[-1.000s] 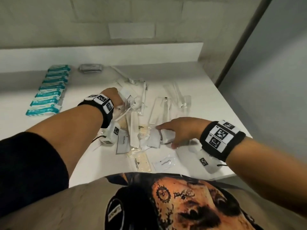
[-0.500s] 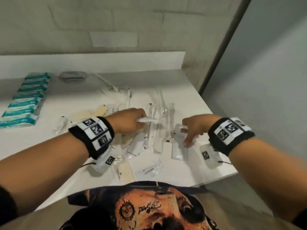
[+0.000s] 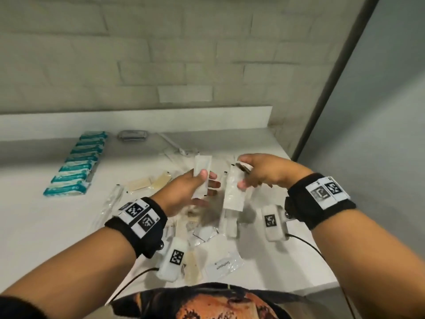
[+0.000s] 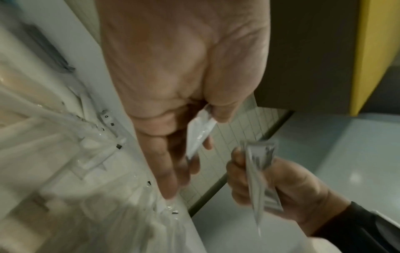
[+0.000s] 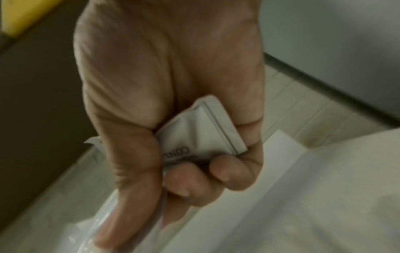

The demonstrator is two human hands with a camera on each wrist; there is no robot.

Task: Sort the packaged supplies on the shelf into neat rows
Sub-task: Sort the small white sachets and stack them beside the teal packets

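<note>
White shelf (image 3: 46,226): teal packets (image 3: 77,163) rowed, clear sachets (image 3: 207,233) scattered.

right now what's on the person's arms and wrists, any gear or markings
Both forearms are bare. The left hand and right hand each have a black wristband with white square-code tags. Under each wrist hangs a white camera pod with its own black code and a thin black cable.
</note>
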